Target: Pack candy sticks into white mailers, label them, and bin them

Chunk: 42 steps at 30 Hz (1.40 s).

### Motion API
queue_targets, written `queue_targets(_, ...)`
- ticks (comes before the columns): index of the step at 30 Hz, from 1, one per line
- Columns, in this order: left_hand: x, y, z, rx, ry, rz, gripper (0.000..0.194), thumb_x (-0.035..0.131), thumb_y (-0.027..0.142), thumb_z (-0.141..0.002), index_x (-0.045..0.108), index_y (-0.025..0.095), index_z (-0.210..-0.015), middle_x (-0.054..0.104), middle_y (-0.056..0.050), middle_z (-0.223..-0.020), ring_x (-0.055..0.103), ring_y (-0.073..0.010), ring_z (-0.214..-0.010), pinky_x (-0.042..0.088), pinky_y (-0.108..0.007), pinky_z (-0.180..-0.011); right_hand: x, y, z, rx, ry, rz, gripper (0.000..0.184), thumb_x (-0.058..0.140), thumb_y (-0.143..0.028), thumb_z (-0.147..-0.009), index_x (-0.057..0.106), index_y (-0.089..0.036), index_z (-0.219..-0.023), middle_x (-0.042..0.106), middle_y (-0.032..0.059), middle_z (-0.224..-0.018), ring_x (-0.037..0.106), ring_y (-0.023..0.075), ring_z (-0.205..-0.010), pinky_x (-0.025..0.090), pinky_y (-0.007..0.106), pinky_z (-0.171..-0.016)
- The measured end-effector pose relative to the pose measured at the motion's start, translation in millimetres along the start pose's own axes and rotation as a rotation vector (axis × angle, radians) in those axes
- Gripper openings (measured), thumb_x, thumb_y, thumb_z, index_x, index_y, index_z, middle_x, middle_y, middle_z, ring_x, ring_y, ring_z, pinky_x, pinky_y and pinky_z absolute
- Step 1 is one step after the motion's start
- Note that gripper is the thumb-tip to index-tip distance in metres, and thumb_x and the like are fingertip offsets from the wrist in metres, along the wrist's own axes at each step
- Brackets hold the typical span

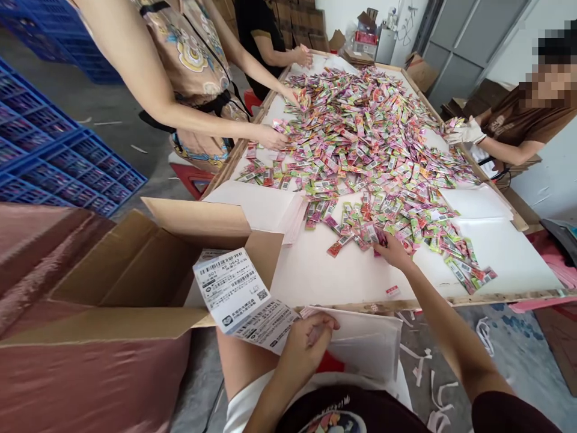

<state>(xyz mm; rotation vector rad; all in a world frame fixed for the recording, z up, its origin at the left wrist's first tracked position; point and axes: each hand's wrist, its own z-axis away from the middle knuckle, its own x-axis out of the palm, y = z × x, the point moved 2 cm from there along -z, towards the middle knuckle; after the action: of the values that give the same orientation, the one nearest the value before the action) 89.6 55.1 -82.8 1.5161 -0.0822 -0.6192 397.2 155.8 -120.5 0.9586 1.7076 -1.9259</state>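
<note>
My left hand [306, 346] is closed, pinching a white plastic mailing bag [365, 343] together with a strip of printed shipping labels [238, 294] above my lap. My right hand [391, 249] reaches onto the white table [324, 270], fingers curled on small colourful sachets at the near edge of the big pile [360, 138]. What exactly it grips is partly hidden.
An open cardboard box [135, 270] stands at my left. Blue plastic crates [54, 156] lie beyond it. Across the table, one person's hands [270, 137] sort sachets; another stands behind. A gloved person [466, 132] works at the right. Paper strips litter the floor [433, 373].
</note>
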Motion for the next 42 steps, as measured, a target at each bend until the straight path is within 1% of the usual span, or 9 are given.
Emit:
queue_targets(6, 1.1, 2.4, 3.2, -0.034, -0.018, 0.003, 0.028, 0.049, 0.029, -0.085, 0.073, 0.018, -0.077, 0.075, -0.006, -0.077, 0.066, -0.0226, -0.073, 0.046, -0.030, -0.062, 1.8, -13.1, 8.2, -0.015, 0.143, -0.548, 0.030, 0.054, -0.049, -0.081, 0.045, -0.023, -0.091, 0.057, -0.0008, -0.077, 0.053, 0.0149, -0.065, 0.044, 0.028, -0.061)
queue_targets(10, 4.5, 6.3, 4.6, -0.048, -0.028, 0.004, 0.028, 0.047, 0.029, -0.086, 0.072, 0.018, -0.078, 0.074, -0.006, -0.078, 0.066, -0.0223, -0.077, 0.046, -0.030, -0.067, 18.2, -59.8, -22.7, -0.037, 0.083, -0.162, 0.028, 0.053, -0.048, -0.087, 0.054, -0.020, -0.087, 0.054, -0.0013, -0.069, 0.050, 0.0148, -0.062, 0.038, 0.026, -0.059)
queue_targets(16, 2.6, 5.0, 12.0, -0.058, -0.011, -0.044, 0.026, 0.047, 0.028, -0.085, 0.070, 0.019, -0.077, 0.073, -0.005, -0.078, 0.065, -0.0230, -0.080, 0.045, -0.031, -0.073, 65.4, -120.5, -69.7, 0.021, -0.134, 0.472, 0.023, 0.071, -0.030, -0.079, 0.061, -0.014, -0.094, 0.068, 0.0130, -0.096, 0.064, 0.0245, -0.089, 0.041, 0.028, -0.070)
queue_targets(20, -3.4, -0.8, 16.8, -0.093, 0.007, -0.045, 0.028, 0.046, 0.032, -0.086, 0.071, 0.019, -0.080, 0.073, -0.006, -0.079, 0.066, -0.0243, -0.081, 0.044, -0.032, -0.069, 57.2, -118.8, -77.8, -0.005, -0.158, 0.477, 0.009, 0.064, -0.022, -0.082, 0.060, -0.015, -0.087, 0.067, 0.0124, -0.092, 0.065, 0.0242, -0.086, 0.042, 0.027, -0.068)
queue_targets(25, -5.7, -1.2, 14.0, -0.075, 0.020, -0.027, 0.027, 0.046, 0.026, -0.083, 0.072, 0.019, -0.088, 0.074, -0.006, -0.088, 0.066, -0.0253, -0.087, 0.045, -0.033, -0.075, 28.3, -125.5, -100.0, -0.052, 0.104, 0.145, 0.021, 0.042, -0.029, -0.095, 0.048, -0.017, -0.112, 0.065, 0.0076, -0.093, 0.060, 0.0194, -0.077, 0.044, 0.028, -0.064)
queue_targets(28, -4.8, 2.7, 12.6, -0.069, 0.007, -0.013, 0.027, 0.046, 0.024, -0.082, 0.072, 0.020, -0.088, 0.074, -0.006, -0.090, 0.066, -0.0252, -0.089, 0.045, -0.034, -0.080, 45.9, -141.7, -117.6, 0.037, 0.077, 0.045, 0.027, 0.036, -0.026, -0.098, 0.044, -0.017, -0.122, 0.064, 0.0068, -0.095, 0.060, 0.0168, -0.075, 0.045, 0.026, -0.062)
queue_targets(31, -5.5, 5.7, 13.7, -0.091, 0.013, -0.018, 0.027, 0.046, 0.024, -0.081, 0.072, 0.020, -0.087, 0.074, -0.006, -0.090, 0.065, -0.0257, -0.089, 0.045, -0.035, -0.078, 79.7, -154.3, -129.0, 0.134, -0.059, 0.129, 0.025, 0.049, -0.036, -0.095, 0.055, -0.016, -0.109, 0.066, 0.0087, -0.092, 0.063, 0.0185, -0.078, 0.047, 0.027, -0.064)
queue_targets(36, -11.2, 6.2, 17.8, -0.097, 0.032, -0.018, 0.026, 0.046, 0.024, -0.080, 0.071, 0.020, -0.086, 0.073, -0.006, -0.089, 0.065, -0.0258, -0.088, 0.046, -0.035, -0.078, 102.2, -142.8, -126.4, 0.157, -0.138, 0.243, 0.022, 0.073, -0.029, -0.076, 0.062, -0.014, -0.087, 0.067, 0.0139, -0.088, 0.066, 0.0275, -0.087, 0.046, 0.031, -0.069)
queue_targets(42, -11.5, -3.6, 15.8, -0.093, 0.002, 0.002, 0.027, 0.046, 0.024, -0.082, 0.072, 0.020, -0.088, 0.073, -0.006, -0.088, 0.065, -0.0255, -0.088, 0.045, -0.035, -0.078, 70.8, -91.7, -84.0, 0.116, -0.308, 0.265, 0.026, 0.081, -0.023, -0.061, 0.057, -0.017, -0.069, 0.061, 0.0040, -0.066, 0.061, 0.0229, -0.070, 0.043, 0.028, -0.060)
